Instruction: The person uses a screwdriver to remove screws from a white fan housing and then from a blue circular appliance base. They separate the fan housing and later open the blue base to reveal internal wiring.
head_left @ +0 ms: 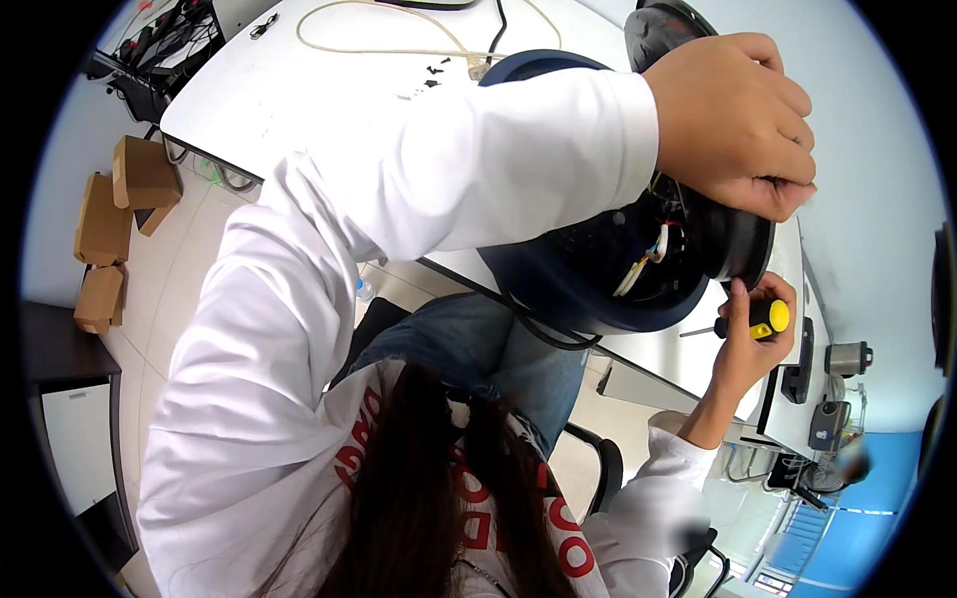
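Note:
A big dark blue round housing (608, 299) stands on the white table, tipped so that its inside faces me. Inside show loose wires (653, 254), with white, red and yellow among them. My left hand (738, 120) reaches across with curled fingers gripping a black round part (733, 239) at the housing's right side; what its fingertips press on is hidden. Below it, my right hand (756, 324) is closed around a screwdriver (766, 321) with a black and yellow handle, its thin shaft pointing left. The right thumb and fingertips reach the black part's lower rim.
Several small black screws (434, 72) lie on the white table (299, 105) beyond my left forearm. A pale cable (374, 50) loops at the back. Cardboard boxes (105, 219) stand on the floor at left. A chair (603, 463) is near my right side.

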Available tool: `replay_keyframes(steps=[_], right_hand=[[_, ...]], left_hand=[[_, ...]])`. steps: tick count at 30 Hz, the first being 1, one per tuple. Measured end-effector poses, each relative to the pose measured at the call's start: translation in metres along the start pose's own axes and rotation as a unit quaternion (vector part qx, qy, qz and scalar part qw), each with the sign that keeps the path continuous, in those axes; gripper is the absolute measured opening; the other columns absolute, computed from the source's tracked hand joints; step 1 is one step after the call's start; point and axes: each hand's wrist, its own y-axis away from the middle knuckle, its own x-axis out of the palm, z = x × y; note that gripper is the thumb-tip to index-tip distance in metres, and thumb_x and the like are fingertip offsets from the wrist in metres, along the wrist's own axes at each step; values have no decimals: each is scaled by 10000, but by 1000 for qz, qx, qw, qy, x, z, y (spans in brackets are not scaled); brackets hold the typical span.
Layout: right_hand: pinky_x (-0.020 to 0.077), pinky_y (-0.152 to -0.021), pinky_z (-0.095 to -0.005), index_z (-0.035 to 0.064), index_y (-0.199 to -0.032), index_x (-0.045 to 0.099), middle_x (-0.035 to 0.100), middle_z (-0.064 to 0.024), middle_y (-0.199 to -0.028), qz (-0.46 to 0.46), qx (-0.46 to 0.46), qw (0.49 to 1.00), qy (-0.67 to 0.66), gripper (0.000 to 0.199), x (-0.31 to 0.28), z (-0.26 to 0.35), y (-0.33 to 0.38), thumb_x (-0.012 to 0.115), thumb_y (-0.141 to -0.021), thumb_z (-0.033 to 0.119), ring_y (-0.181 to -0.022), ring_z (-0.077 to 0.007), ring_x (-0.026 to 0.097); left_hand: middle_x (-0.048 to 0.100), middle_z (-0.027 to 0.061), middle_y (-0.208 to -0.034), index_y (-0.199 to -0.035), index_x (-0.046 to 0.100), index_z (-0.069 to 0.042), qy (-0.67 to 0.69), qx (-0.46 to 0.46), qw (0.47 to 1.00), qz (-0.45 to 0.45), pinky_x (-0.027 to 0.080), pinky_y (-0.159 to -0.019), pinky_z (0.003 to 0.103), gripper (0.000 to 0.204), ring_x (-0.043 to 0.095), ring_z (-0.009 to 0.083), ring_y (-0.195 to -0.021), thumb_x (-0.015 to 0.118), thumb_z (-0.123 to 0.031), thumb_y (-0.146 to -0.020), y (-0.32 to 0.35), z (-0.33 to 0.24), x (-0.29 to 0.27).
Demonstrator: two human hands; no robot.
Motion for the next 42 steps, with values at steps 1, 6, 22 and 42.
replay_keyframes(steps=[1,6,22,42], right_hand=[[407,-495,-167,4,-955,582,564,-35,-742,8,-4,1000,2,252,-1,-1,1,694,-738,-58,-554,-65,510],[361,-552,-188,-9,-877,571,528,-27,-769,62,-31,995,74,273,-4,1,3,743,-672,-67,-615,-75,457],[470,-836,-324,-48,-1083,502,558,-143,-1090,-23,-25,990,139,510,-13,-27,70,794,-676,45,-927,-213,572],[378,-845,-319,13,-1152,541,469,-109,-1109,24,81,979,186,595,-55,-26,48,827,-677,229,-949,-224,494]], left_hand=[[489,-109,-530,-557,538,-194,2,6,1000,-9,408,-633,254,211,503,77,-573,619,-259,-741,1,0,0],[450,-101,-518,-532,489,-193,15,23,999,-25,385,-549,250,243,492,86,-562,623,-253,-726,7,-4,-4],[458,-97,-441,-427,506,-205,44,237,969,-62,340,-467,252,205,485,108,-470,629,-275,-576,-30,-40,-8],[632,41,-681,-709,653,-125,185,155,922,303,471,-526,374,244,606,240,-617,497,-289,-800,-82,-25,38]])
